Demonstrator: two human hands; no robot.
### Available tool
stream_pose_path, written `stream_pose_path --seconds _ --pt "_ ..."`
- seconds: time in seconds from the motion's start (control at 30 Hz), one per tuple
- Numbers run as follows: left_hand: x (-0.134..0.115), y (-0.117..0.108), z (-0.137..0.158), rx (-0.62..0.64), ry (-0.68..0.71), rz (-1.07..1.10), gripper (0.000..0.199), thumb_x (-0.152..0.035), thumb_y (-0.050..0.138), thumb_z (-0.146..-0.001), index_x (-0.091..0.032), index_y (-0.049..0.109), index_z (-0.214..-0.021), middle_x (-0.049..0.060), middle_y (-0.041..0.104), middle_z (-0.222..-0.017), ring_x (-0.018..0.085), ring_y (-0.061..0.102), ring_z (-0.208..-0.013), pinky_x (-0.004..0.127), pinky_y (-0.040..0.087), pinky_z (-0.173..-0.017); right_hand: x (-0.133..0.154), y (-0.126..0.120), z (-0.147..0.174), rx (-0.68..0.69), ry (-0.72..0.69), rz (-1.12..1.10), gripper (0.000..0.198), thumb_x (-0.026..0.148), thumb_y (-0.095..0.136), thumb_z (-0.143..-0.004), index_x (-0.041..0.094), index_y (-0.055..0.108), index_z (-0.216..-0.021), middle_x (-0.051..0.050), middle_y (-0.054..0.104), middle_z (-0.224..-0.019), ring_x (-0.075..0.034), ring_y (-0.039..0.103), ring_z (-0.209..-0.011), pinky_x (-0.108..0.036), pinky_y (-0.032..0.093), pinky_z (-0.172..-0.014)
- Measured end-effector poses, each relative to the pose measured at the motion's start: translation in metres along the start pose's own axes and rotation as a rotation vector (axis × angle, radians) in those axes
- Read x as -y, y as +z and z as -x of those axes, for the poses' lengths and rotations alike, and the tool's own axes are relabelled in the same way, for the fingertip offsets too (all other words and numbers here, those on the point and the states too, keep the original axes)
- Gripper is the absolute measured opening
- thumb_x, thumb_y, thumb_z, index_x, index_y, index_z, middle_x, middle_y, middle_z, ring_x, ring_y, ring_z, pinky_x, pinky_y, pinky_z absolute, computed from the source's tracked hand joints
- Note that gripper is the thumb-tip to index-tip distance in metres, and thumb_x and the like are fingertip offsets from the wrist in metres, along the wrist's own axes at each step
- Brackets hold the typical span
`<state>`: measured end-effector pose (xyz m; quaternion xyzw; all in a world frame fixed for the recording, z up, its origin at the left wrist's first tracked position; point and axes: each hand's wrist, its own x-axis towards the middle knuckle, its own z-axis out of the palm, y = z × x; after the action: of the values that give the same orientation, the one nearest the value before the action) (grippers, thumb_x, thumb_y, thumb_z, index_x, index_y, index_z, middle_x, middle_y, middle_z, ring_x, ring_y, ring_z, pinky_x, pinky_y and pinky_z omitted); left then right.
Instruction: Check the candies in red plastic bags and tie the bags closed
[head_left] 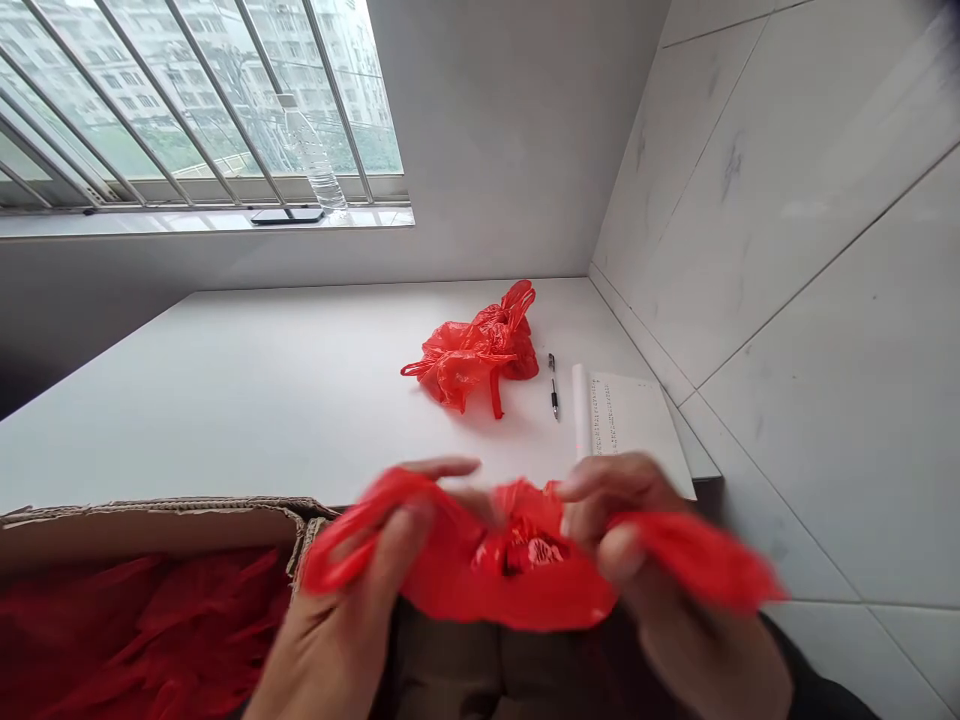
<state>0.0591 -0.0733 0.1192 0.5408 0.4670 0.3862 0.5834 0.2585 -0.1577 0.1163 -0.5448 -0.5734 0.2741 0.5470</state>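
Note:
A red plastic bag (510, 600) is stretched between my two hands, close to my lap at the table's near edge. My left hand (367, 580) grips its left handle side, which loops over the thumb. The right handle side is pinched in my right hand (637, 530), and its loose end trails off to the right. Through the bag's mouth I see red, crumpled contents with a pale patterned bit (544, 551); what they are is too blurred to tell. Both hands are smeared a little by motion.
On the white table (300, 390) lies another filled red bag (480, 350). A pen (553, 388) and an open notebook (637, 425) are right of it. A cardboard box (187, 508) holding red bags stands at left. The windowsill carries a phone (287, 216) and plastic bottle (315, 160).

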Motion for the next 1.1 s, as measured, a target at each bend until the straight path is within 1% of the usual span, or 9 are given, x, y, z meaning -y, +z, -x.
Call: stream_pose_path --seconds 0.1,0.17,0.4,0.6,0.73,0.83,0.93,1.0,1.1 --pt "0.014 0.018 0.002 0.271 -0.118 0.024 0.041 -0.063 0.074 -0.072 -0.026 0.076 -0.090 0.004 0.069 -0.074 0.024 0.066 -0.069 0.034 0.055 -0.063 -0.005 0.023 0.003 0.133 0.033 0.075 0.046 0.054 0.068 -0.089 0.035 0.055 -0.128 0.002 0.068 -0.085 -0.016 0.067 -0.075 -0.025 0.055 -0.064" --pt "0.018 0.025 0.004 0.483 -0.210 0.060 0.046 -0.067 0.069 -0.074 -0.022 0.070 -0.081 -0.001 0.055 -0.057 0.015 0.050 -0.050 0.028 0.042 -0.049 -0.006 0.030 0.002 0.148 0.041 0.089 0.020 0.041 0.067 -0.092 0.034 0.063 -0.110 0.004 0.070 -0.085 -0.013 0.066 -0.074 -0.023 0.052 -0.067" --pt "0.022 0.012 -0.002 0.747 -0.292 0.286 0.036 -0.047 0.070 -0.085 -0.018 0.064 -0.105 0.001 0.059 -0.072 0.013 0.055 -0.066 0.023 0.043 -0.063 -0.006 0.012 -0.008 0.156 0.304 -0.037 0.021 0.042 0.054 -0.099 0.024 0.059 -0.089 0.002 0.062 -0.079 -0.012 0.058 -0.069 -0.023 0.048 -0.064" --pt "0.034 0.008 -0.013 0.509 -0.401 0.453 0.021 -0.040 0.060 -0.094 -0.019 0.059 -0.096 -0.011 0.040 -0.043 0.006 0.043 -0.037 0.027 0.049 -0.062 -0.017 0.016 0.002 0.073 0.289 -0.066 0.022 0.042 0.054 -0.099 0.026 0.051 -0.115 0.003 0.051 -0.078 -0.015 0.049 -0.065 -0.031 0.048 -0.068" --pt "0.044 0.009 -0.016 0.344 -0.362 0.360 0.027 -0.046 0.055 -0.096 -0.025 0.054 -0.112 -0.011 0.045 -0.044 0.005 0.029 -0.029 0.020 0.036 -0.039 -0.014 0.024 0.006 0.021 0.120 -0.133 0.022 0.034 0.034 -0.106 0.025 0.051 -0.094 -0.001 0.052 -0.087 -0.016 0.053 -0.081 -0.033 0.047 -0.082" --pt "0.047 0.012 -0.012 0.342 -0.281 0.244 0.033 -0.051 0.060 -0.092 -0.024 0.059 -0.112 -0.010 0.041 -0.049 0.005 0.032 -0.037 0.014 0.029 -0.038 -0.010 0.030 0.003 0.137 -0.029 0.053 0.020 0.028 0.040 -0.105 0.026 0.059 -0.101 -0.003 0.057 -0.105 -0.017 0.054 -0.103 -0.033 0.045 -0.095" --pt "0.040 0.017 -0.002 0.401 -0.145 0.138 0.029 -0.044 0.066 -0.089 -0.024 0.064 -0.110 -0.001 0.062 -0.081 0.009 0.055 -0.068 0.020 0.052 -0.072 -0.011 0.035 -0.001 0.219 -0.133 0.294 0.029 0.031 0.043 -0.104 0.029 0.064 -0.125 -0.005 0.042 -0.145 -0.024 0.032 -0.139 -0.039 0.032 -0.114" --pt "0.035 0.020 0.004 0.493 -0.138 0.017 0.030 -0.037 0.072 -0.083 -0.023 0.065 -0.109 0.003 0.065 -0.100 0.017 0.060 -0.090 0.029 0.052 -0.089 -0.014 0.037 -0.002 0.264 -0.118 0.354 0.035 0.039 0.042 -0.105 0.032 0.063 -0.132 -0.002 0.027 -0.158 -0.028 0.016 -0.148 -0.044 0.023 -0.121" --pt "0.038 0.020 0.006 0.541 -0.206 -0.008 0.030 -0.038 0.081 -0.073 -0.018 0.066 -0.091 0.003 0.063 -0.087 0.019 0.059 -0.083 0.028 0.053 -0.076 -0.018 0.036 -0.004 0.363 -0.013 0.275 0.038 0.048 0.050 -0.101 0.033 0.063 -0.134 -0.002 0.034 -0.156 -0.027 0.026 -0.145 -0.043 0.025 -0.121"
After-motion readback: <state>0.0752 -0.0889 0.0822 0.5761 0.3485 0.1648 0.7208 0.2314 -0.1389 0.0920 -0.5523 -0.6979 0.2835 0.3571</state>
